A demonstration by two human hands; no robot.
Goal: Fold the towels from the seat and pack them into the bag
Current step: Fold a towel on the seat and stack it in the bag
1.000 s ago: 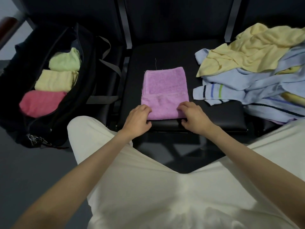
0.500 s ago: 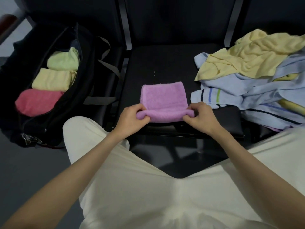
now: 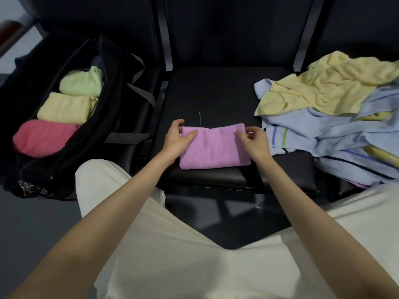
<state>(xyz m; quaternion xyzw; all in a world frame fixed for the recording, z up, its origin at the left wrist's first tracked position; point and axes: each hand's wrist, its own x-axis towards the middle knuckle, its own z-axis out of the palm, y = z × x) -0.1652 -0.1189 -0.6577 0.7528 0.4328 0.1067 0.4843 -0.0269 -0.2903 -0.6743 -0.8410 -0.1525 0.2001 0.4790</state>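
On the smooth black padded seat [image 3: 216, 93] lies a soft purple terry towel [image 3: 213, 149], folded into a thick rectangle; the left hand [image 3: 178, 139] and right hand [image 3: 253, 140] pinch its far corners.

We reach both bare forearms forward from the near edge, converging toward the middle. Our left hand [image 3: 177, 139] lies palm down, thumb stretched right and flat on the purple towel [image 3: 212, 151], fingers curled round its far left corner. Our right hand [image 3: 254, 141] mirrors it, thumb on top and fingers bent over the far right corner, pinching it.
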